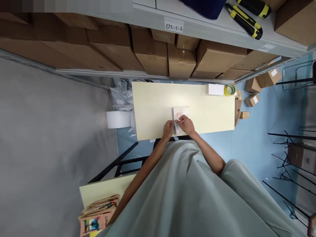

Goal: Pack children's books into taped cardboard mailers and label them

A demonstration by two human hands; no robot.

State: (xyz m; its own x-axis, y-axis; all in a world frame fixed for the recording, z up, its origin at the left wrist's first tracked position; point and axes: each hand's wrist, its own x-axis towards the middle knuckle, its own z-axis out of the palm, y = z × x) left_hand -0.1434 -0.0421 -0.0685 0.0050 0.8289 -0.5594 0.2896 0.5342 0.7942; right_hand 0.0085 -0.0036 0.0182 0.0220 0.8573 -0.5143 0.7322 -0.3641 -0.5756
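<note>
A thin, pale rectangular packet (181, 111) with faint pinkish print lies on the cream tabletop, a blue strip along its left edge. My left hand (169, 128) is closed at that left edge, its fingertips pinching the packet's side. Over the packet's middle, my right hand (187, 125) has its fingers bent and drawn together, thumb tip close to the blue strip. What the right fingertips hold, if anything, is too small to make out. Both hands nearly meet at the packet's left side.
The cream table (153, 112) bears a white box (214, 89) and a yellow tape roll (229, 90) at its far right corner. A shelf of cardboard boxes (182, 62) overhangs the far side. Left stands a white roll (118, 119); lower left, a stack of printed packets (98, 214).
</note>
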